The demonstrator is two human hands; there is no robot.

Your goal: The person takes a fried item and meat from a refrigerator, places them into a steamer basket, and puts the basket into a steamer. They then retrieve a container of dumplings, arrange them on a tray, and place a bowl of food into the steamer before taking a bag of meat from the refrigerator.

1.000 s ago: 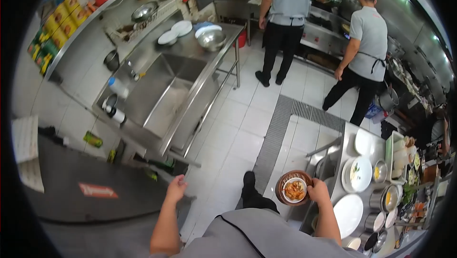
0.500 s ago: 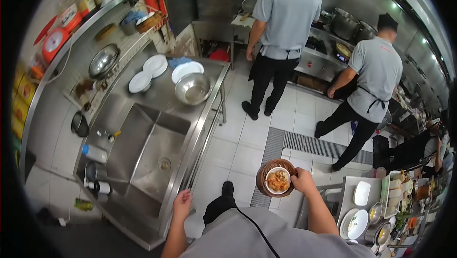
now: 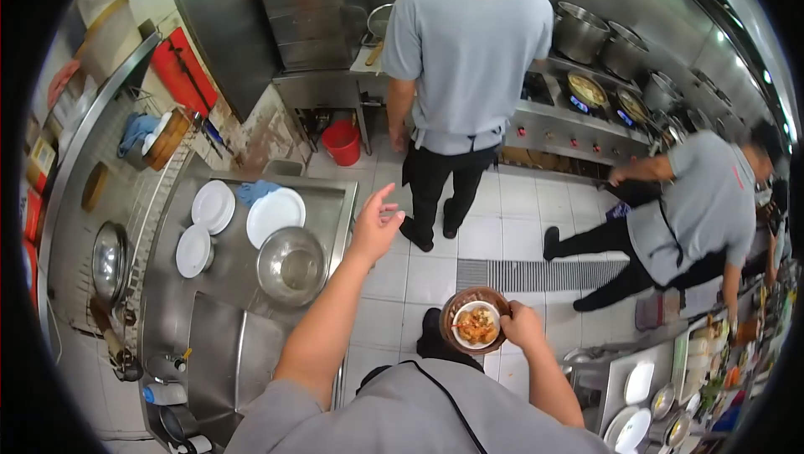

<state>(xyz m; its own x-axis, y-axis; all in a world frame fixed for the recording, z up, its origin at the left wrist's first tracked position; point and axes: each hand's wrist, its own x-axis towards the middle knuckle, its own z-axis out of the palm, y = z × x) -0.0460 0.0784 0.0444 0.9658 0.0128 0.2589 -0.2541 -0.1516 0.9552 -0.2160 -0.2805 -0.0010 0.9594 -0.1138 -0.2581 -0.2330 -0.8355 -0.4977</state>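
Note:
My right hand (image 3: 523, 326) is closed around the side of a brown pot (image 3: 449, 332), in front of my body. Inside the pot sits a small white bowl (image 3: 477, 302) with orange-brown food pieces (image 3: 476, 325) in it. My left hand (image 3: 377, 224) is stretched out ahead, empty, its fingers apart. It is raised in the air between the sink counter and a person (image 3: 473, 52) in a grey shirt, whose back is toward me. Below and left of that hand, a steel mixing bowl (image 3: 291, 265) rests on the counter beside white plates (image 3: 276, 217).
A steel sink (image 3: 213, 345) lies at my left. Ahead, pans (image 3: 586, 90) sit over lit burners on a stove. Another person (image 3: 699, 194) leans at the right. A red bucket (image 3: 341, 142) stands on the floor, and a drain grate (image 3: 548, 276) crosses it.
My left hand has risen from beside the sink and reached forward. I have moved forward, carrying the pot in my right hand. The person at the right now bends further right.

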